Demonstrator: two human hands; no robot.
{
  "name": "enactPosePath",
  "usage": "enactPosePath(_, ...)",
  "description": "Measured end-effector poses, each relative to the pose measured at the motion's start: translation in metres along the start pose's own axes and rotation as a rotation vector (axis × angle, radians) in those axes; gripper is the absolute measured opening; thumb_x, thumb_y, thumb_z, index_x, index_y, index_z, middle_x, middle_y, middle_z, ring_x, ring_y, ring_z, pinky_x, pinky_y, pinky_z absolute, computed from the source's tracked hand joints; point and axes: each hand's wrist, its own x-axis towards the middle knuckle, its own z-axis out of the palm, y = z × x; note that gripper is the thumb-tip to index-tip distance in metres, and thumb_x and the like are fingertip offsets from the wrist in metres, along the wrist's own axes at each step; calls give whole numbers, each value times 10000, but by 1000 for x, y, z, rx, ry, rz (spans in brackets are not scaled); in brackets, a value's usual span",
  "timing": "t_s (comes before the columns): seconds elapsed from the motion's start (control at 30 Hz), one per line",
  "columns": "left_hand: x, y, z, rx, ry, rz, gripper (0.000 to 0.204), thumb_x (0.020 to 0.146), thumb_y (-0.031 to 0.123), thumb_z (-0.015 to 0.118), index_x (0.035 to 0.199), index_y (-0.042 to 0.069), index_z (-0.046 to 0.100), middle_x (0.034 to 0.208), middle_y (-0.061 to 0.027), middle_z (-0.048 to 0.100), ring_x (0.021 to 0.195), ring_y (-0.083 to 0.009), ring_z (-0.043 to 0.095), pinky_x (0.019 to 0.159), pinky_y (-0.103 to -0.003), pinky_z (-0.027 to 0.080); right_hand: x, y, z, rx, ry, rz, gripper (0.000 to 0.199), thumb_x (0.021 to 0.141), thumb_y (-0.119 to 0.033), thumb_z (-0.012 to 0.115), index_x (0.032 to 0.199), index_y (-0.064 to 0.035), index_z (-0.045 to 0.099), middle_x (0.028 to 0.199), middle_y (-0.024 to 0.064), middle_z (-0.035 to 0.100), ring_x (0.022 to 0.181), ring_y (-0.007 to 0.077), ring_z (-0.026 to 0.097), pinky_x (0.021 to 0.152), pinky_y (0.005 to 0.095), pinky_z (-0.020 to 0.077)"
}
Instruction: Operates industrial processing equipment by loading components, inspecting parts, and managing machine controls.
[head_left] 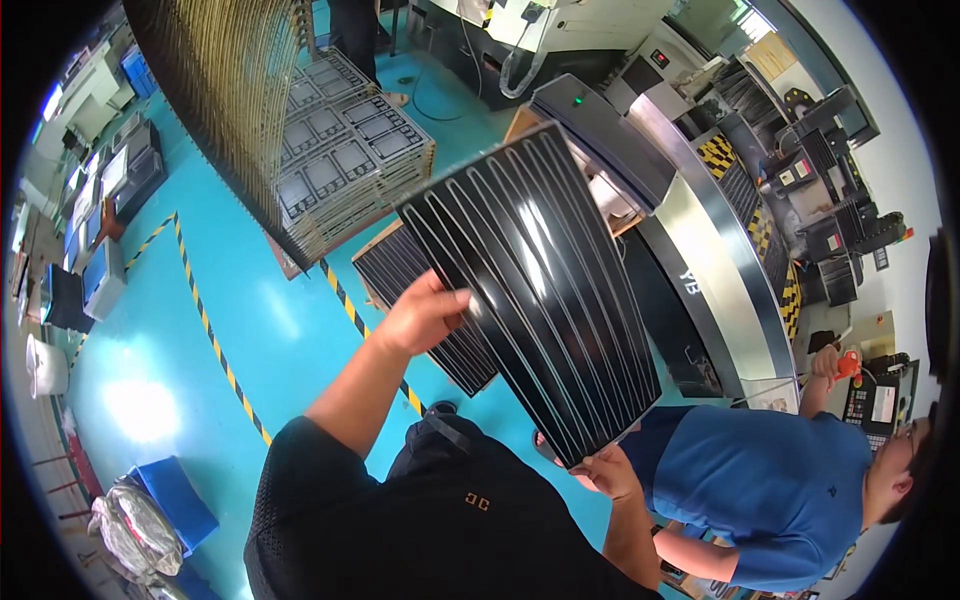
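Holding the big black ribbed panel (535,290) up in the air, I pinch one long edge with my left hand (425,315) and curl my right hand (605,470) under its bottom corner, so it stays flat above the stack of dark panels (425,300).

Black panel (535,290) w/ pale stripes; teal floor (250,330), yellow-black hazard tape (210,330).
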Motion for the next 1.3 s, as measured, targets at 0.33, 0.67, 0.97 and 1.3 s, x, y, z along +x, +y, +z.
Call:
enactPosePath(0.33,-10,43,21,-30,-60,257,557,839,377,641,1205,-15,490,1094,-93,597,970,-178,600,816,-308,491,-18,33,-37,-80,272,70,268,833,-26,648,575,-11,578,533,25,518,622,166,641,807,401,563)
enactPosePath(0.67,-23,81,0,138,-297,5,318,847,66,600,1136,-64,576,1033,-102,645,914,-159,618,827,-278,493,-7,12,-11,-25,451,-67,312,740,61,548,1048,34,595,856,114,669,563,138,579,650,278,561)
enactPosePath(0.97,-5,94,13,62,-320,-90,305,795,-26,580,1094,-40,524,920,-76,611,751,-130,640,629,-276,572,26,-14,-15,41,398,-60,311,662,50,427,955,7,524,680,103,568,447,151,495,440,220,409)
enactPosePath(1.3,-6,90,13,-35,-180,-20,243,780,-22,546,1011,18,481,921,-98,618,688,-177,672,617,-308,618,64,-6,-33,33,296,109,151,745,-61,418,877,-79,489,576,57,446,430,187,441,400,288,399)
